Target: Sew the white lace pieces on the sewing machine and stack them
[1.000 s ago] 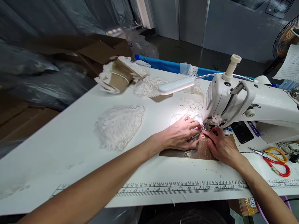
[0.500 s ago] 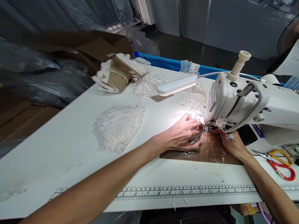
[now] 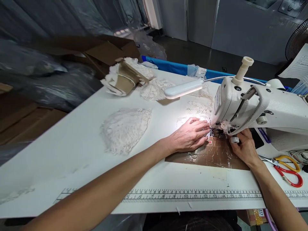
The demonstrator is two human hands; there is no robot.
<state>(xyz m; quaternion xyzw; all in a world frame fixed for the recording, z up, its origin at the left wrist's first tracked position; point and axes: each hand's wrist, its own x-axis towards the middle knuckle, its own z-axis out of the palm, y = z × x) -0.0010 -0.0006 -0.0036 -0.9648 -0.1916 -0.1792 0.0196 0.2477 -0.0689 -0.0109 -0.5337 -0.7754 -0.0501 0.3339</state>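
My left hand (image 3: 190,136) lies flat with fingers stretched out on a small piece of white lace (image 3: 192,116) right in front of the needle of a white sewing machine (image 3: 260,109). My right hand (image 3: 243,147) reaches under the machine head, fingers curled at a small knob beneath it; whether they grip it is hidden. Both hands rest over a brown taped plate (image 3: 211,157) set in the white table (image 3: 79,150). The machine's lamp (image 3: 184,89) shines on the needle area.
A heap of white lace (image 3: 125,128) lies left of my hands. More lace and a cardboard-wrapped bundle (image 3: 125,78) sit at the back. Scissors with red and yellow handles (image 3: 287,166) lie at the right. A printed ruler (image 3: 192,195) runs along the table's front edge.
My right hand has moved from the fabric at the needle to the right, under the machine head. My left hand stays on the lace, its fingers now flatter.
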